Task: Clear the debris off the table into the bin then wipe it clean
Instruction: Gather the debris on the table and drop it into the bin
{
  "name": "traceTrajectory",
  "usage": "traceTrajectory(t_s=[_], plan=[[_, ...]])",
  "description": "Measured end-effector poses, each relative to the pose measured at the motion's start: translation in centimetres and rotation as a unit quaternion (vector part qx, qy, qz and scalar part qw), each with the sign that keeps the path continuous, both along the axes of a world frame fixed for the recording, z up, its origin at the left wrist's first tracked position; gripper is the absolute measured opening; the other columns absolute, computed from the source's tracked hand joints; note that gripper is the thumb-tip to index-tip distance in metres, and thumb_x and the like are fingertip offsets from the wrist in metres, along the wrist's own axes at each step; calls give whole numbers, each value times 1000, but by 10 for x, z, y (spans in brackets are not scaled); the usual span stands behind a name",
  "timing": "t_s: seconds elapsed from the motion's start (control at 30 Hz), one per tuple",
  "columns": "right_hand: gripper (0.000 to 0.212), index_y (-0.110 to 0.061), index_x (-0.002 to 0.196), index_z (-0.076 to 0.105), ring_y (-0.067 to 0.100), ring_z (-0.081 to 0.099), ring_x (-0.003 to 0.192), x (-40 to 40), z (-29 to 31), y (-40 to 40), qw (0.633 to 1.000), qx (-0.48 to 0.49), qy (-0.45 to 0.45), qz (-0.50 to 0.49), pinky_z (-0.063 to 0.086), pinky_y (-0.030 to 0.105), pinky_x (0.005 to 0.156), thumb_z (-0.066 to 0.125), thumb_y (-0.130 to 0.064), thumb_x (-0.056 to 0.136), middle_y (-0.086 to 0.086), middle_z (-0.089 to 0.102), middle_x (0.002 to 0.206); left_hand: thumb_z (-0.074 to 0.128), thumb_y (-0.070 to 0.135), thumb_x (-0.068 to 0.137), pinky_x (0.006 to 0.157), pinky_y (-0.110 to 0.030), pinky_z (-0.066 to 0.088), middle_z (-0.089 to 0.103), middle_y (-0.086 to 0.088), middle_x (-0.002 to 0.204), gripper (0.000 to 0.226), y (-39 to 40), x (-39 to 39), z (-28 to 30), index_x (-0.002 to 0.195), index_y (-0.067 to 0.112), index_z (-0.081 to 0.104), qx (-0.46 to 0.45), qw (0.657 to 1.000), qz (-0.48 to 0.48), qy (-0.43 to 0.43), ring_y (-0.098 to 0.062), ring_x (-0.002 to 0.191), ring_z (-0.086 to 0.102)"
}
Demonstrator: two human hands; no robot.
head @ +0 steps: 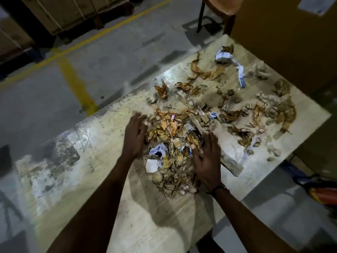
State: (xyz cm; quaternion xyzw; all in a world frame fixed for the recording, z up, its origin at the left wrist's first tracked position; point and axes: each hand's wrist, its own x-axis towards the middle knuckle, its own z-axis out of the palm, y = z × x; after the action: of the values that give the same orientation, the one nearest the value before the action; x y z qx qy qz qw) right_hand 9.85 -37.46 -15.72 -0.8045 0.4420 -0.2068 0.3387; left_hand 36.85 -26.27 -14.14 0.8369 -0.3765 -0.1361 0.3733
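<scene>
Nothing here can be read. The crumpled white paper [224, 57] at the far end of the tabletop [102, 161] carries blue print, but it is too blurred to make out any letters. The smaller white-and-blue scraps [158, 150] in the heap of debris [173, 143] show only smudges of colour. A pale label [315, 3] sits on the cardboard box [284, 42] at the far right, its markings too small and soft to tell.
</scene>
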Motion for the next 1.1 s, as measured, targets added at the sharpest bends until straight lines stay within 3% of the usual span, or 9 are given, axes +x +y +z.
traceTrajectory(t_s=[0.13,0.23,0.33,0.47,0.6,0.73,0.83,0.93,1.1], plan=[[75,-20,167,27,17,8,164,7,16,-11,998,21,-26,-45,20,52,132,37,-64,107,3,17,177,44,42,107,109,-46,45,60,-3,140,40,-1,2,10,136,19,60,-97,994,42,-23,-19,130,55],[73,-24,168,25,15,5,164,16,17,-34,997,49,-32,-48,20,50,132,35,-64,108,-1,11,178,43,51,107,121,-45,37,46,-5,159,57,-14,33,10,154,19,46,-61,995,63,41,-21,146,43],[69,-25,169,21,12,5,164,25,11,-39,998,65,-16,8,16,49,133,35,-57,109,-2,13,177,36,61,109,122,-51,37,36,3,169,63,-27,29,11,164,30,31,3,992,-44,115,-21,148,45],[63,-34,164,25,12,7,164,29,15,-30,997,67,-6,39,16,46,133,33,-60,108,-4,17,176,44,51,108,99,-34,54,53,0,153,56,-29,7,11,157,25,42,-42,991,-92,93,5,116,63],[59,-39,154,41,20,21,162,35,32,-63,997,18,-61,-47,25,41,129,37,-68,104,0,34,171,52,52,102,102,-48,51,57,-6,141,50,-54,34,14,142,22,51,-94,995,20,4,-20,124,57],[65,-32,155,49,23,18,162,51,31,-116,999,-10,-23,-48,16,40,128,42,-68,101,0,30,173,52,64,98,116,-58,40,48,-5,158,62,-119,71,12,152,34,44,-42,997,-70,-7,-27,143,47],[70,-29,150,56,29,22,161,69,13,-149,998,-40,56,-13,18,50,130,34,-74,102,6,35,171,46,75,96,116,-57,41,57,-5,152,64,-156,84,8,150,40,49,46,987,-155,5,-29,134,57],[77,-33,147,58,27,24,160,77,3,-143,994,-33,93,37,19,56,129,17,-79,101,6,42,167,45,65,99,106,-44,46,63,-2,142,55,-156,78,12,137,32,65,46,977,-207,-27,-25,125,59],[58,-32,160,44,16,18,162,58,12,-99,991,52,26,119,17,48,132,34,-60,111,-3,31,172,49,52,104,103,-47,50,70,7,127,40,-113,57,19,123,29,75,20,953,-301,18,-13,115,63]])
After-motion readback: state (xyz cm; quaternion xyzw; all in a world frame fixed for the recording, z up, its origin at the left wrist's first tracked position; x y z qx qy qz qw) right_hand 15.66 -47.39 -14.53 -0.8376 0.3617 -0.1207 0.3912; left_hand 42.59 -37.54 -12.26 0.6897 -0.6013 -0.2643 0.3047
